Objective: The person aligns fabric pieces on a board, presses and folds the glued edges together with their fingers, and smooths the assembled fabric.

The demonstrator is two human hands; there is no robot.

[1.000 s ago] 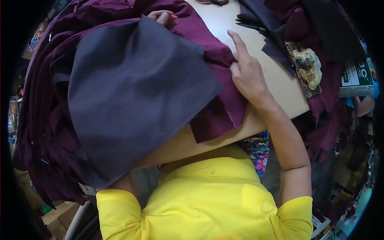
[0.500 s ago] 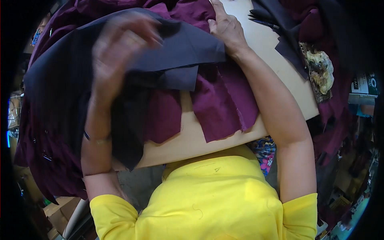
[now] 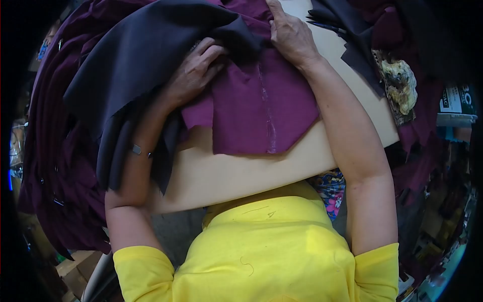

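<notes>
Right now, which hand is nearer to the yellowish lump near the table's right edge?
Right: the right hand is at the maroon cloth, left of the lump; the left hand is farther left, by the dark cloth.

Tabletop [image 3: 297, 153]: pale, smooth, with a faint sheen, like laminate
Maroon panel [image 3: 241, 121] on the tabletop: woven-looking cloth, largely matt, lightly creased, with a rough whitish line down it
Charcoal cloth [image 3: 146, 55] over the tabletop's left part: matt, smooth-faced, softly folded
Maroon pile [image 3: 43, 136] left of the tabletop: dull cloth in deep folds
Yellow T-shirt [image 3: 266, 241] at the tabletop's near side: soft matt cloth
Bracelet plate [image 3: 137, 149] above the tabletop's left side: metal-looking, smooth
Yellowish lump [image 3: 402, 83] at the tabletop's right edge: crumpled, uneven, material unclear
</notes>
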